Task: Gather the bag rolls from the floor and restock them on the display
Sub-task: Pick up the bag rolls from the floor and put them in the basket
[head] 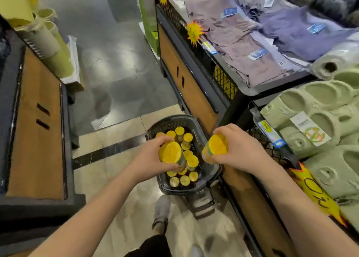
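A black plastic basket (208,174) stands on the floor beside the right display, holding several yellow-capped bag rolls (184,180) standing on end. My left hand (150,159) grips one yellow-capped roll (170,152) above the basket. My right hand (236,149) grips another roll (215,147) just over the basket's right rim, its yellow end facing me. Both rolls are lifted clear of those in the basket.
A display table (196,93) with folded shirts (252,48) and green slippers (320,120) runs along the right. A clear film roll (330,66) lies on it. Another display (37,120) with pale green rolls (52,48) stands left. My shoe (162,212) is below the basket.
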Demonstrator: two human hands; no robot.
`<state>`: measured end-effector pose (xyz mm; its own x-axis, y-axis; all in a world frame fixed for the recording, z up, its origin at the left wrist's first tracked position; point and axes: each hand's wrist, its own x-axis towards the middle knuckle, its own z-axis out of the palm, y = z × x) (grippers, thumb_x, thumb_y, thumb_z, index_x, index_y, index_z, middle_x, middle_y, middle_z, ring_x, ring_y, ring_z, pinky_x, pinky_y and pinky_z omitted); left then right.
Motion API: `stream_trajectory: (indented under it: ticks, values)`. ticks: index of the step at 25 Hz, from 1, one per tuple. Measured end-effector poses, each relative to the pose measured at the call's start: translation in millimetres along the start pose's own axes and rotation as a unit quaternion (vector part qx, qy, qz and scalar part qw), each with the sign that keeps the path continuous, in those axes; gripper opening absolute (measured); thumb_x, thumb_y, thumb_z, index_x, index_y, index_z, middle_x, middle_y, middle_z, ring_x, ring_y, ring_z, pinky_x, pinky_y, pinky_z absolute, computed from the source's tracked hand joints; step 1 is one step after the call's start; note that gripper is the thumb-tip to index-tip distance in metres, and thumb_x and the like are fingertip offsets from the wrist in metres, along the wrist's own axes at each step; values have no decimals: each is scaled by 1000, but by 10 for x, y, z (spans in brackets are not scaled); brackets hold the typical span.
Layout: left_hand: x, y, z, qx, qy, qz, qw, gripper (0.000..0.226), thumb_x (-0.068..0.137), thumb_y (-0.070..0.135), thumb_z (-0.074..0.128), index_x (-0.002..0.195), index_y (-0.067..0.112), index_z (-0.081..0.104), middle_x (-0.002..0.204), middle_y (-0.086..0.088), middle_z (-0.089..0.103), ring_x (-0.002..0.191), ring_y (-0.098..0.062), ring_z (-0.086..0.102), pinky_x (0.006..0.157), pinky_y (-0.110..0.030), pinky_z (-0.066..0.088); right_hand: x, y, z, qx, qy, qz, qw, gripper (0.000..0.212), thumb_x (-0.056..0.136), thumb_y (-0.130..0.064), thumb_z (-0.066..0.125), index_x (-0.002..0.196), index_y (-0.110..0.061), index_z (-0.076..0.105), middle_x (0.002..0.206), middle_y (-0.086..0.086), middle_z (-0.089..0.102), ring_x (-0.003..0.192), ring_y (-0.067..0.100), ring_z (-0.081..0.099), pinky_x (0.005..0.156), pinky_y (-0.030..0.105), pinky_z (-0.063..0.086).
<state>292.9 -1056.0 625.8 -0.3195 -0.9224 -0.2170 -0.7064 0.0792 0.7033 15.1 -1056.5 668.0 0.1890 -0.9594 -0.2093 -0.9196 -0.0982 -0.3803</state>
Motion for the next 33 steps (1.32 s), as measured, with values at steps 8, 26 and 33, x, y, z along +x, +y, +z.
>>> stream_trajectory:
  ticks: [8,26,33]
  values:
    - [1365,-1257,767,17,-71,-49,996,82,65,38,87,137,27,50,129,9,42,128,-12,43,109,-26,35,1488,670,1233,21,-6,85,996,65,74,-45,79,131,-32,48,128,-8,45,109,19,57,75,35,50]
    - [2295,-3242,2977,160,-120,-54,978,80,68,29,85,137,20,47,128,-1,45,114,-24,49,80,-37,54,3252,1961,4543,74,-45,22,996,68,76,-29,83,137,-29,53,139,-4,48,125,25,48,96,41,45]
    - [2515,-3284,3248,357,-183,-85,912,78,80,25,76,144,21,31,138,-6,34,127,-28,36,97,-37,40,3803,1919,4706,-16,-105,-62,992,76,79,-17,84,147,-22,49,150,-1,48,137,28,36,111,43,34]
